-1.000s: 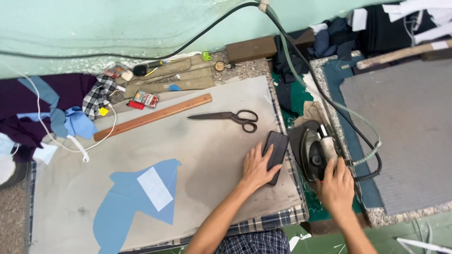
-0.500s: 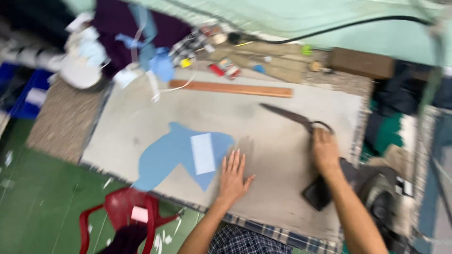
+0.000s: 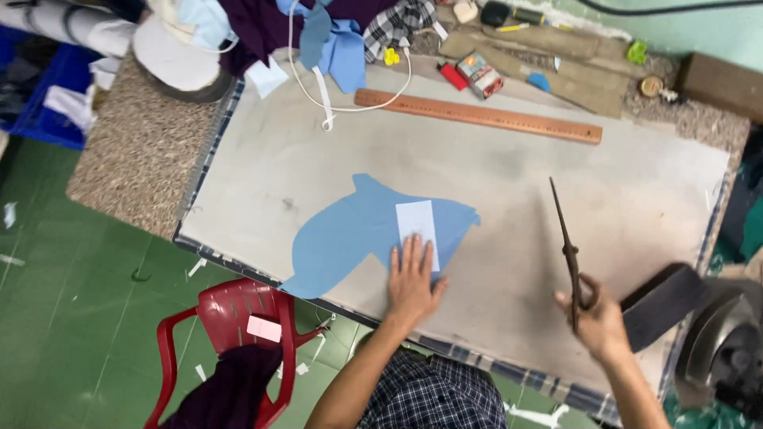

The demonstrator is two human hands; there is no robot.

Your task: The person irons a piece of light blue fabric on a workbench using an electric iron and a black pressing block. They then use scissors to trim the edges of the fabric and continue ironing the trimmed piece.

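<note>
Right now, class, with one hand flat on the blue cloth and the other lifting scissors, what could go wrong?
1. The left hand lies on the blue cloth and its white patch; a cut there might nick fingers.
2. The right hand holds the scissors raised, blades closed, point outward; a swing could jab.
3. The iron sits near that elbow.

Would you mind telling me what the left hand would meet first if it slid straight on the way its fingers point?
The left hand already touches the white patch on the blue fabric piece; beyond them, probably the wooden ruler.
</note>
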